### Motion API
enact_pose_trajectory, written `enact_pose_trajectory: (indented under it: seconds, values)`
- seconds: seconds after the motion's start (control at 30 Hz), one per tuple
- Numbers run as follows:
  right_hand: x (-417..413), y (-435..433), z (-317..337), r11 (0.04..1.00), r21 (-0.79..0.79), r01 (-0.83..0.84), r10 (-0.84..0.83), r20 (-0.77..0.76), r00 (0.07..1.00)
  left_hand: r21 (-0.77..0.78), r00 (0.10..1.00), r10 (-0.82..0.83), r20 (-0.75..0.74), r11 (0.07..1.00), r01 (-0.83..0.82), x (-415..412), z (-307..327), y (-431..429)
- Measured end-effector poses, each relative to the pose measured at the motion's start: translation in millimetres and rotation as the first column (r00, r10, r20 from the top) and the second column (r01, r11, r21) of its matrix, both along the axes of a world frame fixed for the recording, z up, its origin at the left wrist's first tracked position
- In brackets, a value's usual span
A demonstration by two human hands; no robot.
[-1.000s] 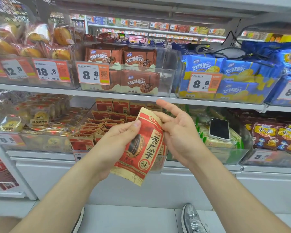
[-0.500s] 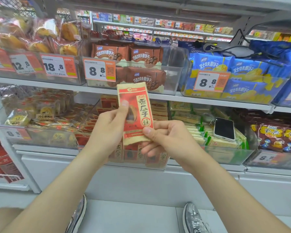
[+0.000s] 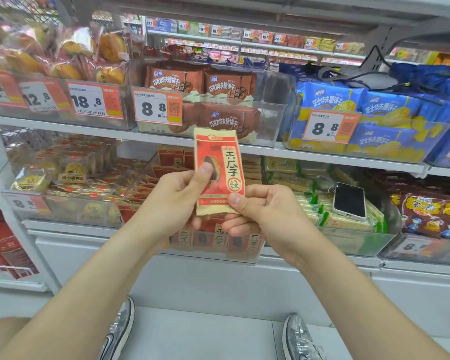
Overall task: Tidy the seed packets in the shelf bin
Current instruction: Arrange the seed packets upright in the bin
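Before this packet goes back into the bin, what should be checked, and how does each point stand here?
1. Grip: ok. Left hand and right hand both pinch the seed packet.
2. Orientation: ok. Packet upright, printed face to camera.
3. Free slot in the bin: cannot tell; the hands hide its middle rows.
4. Packet's back undamaged: cannot tell; hidden.
5. Phone out of the path: ok; it lies in the neighbouring bin to the right.

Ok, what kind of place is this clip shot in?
Most likely a shop's snack aisle: orange price tags front clear shelf bins of packaged biscuits, with more stocked shelving behind.
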State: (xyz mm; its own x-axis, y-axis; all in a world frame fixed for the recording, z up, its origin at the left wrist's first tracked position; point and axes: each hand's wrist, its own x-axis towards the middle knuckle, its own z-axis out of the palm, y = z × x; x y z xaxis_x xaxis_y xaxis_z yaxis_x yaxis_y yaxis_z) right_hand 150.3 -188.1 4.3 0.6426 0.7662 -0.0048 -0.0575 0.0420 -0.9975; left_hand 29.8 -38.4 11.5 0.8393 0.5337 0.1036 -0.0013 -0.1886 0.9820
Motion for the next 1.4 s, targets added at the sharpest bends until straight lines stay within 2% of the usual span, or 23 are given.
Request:
enact_pose_trajectory:
  seconds: [0.1,0.23,0.3,0.4,0.47,0.57,0.67,0.77,0.97,1.07,1.13,1.27,1.4]
  values:
    - [6.3,-0.7,-0.6,0.996,-0.016,0.092,-0.091,0.019,0.996,-0.029,0.997,-0.082,-0.009,0.996,0.082,-0.8,-1.4,2.6]
    - [15.3,-5.7,0.6,0.98,-0.141,0.143,-0.113,0.203,0.973,0.001,0.991,-0.098,-0.095,0.995,0.098,-1.4,-7.4,11.1]
    - [16.9,-6.4,-0.6,0.972,-0.082,0.222,-0.198,0.232,0.952,0.095,0.98,-0.121,-0.16,0.986,0.137,-3.6,-6.6,16.7]
    - [19.2,-7.0,0.0,0.949,0.129,0.287,-0.309,0.217,0.926,0.294,0.967,-0.092,-0.237,0.942,0.162,-4.0,-10.4,23.4]
    - [22.9,-6.3,1.0,0.936,0.197,0.293,-0.343,0.306,0.888,0.346,0.974,-0.027,-0.225,0.932,0.106,-1.3,-14.9,25.3]
    - [28.2,-3.0,5.0,0.921,0.126,0.368,-0.38,0.497,0.78,0.37,0.988,0.111,-0.105,0.927,-0.065,4.9,-19.6,26.1]
    - [31.6,2.0,6.9,0.849,0.309,0.428,-0.528,0.493,0.692,0.478,0.954,0.298,0.0,0.838,-0.262,8.7,-18.2,34.0]
    - [38.2,13.4,3.1,0.831,0.42,0.365,-0.556,0.597,0.578,0.589,0.936,0.351,-0.027,0.762,-0.268,11.8,-18.3,44.8]
    - [59.3,58.0,-19.5,0.904,0.295,0.309,-0.405,0.822,0.4,0.74,0.948,0.224,-0.226,0.673,0.017,30.7,-33.9,60.7]
    - [70.4,78.5,-28.9,0.931,0.181,0.317,-0.301,0.873,0.385,0.752,0.939,0.161,-0.304,0.646,0.133,36.6,-39.2,67.0]
    - [75.7,90.7,-33.8,0.932,0.037,0.361,-0.181,0.91,0.374,0.758,0.938,0.128,-0.323,0.629,0.175,36.8,-40.2,72.4]
    - [80.8,112.2,-28.9,0.767,-0.322,0.556,0.235,0.946,0.224,0.777,0.938,0.058,-0.342,0.579,0.248,30.9,-39.7,80.1]
    - [74.6,131.6,-23.6,0.655,-0.529,0.54,0.52,0.834,0.187,0.786,0.943,0.023,-0.332,0.559,0.263,27.4,-39.9,82.5]
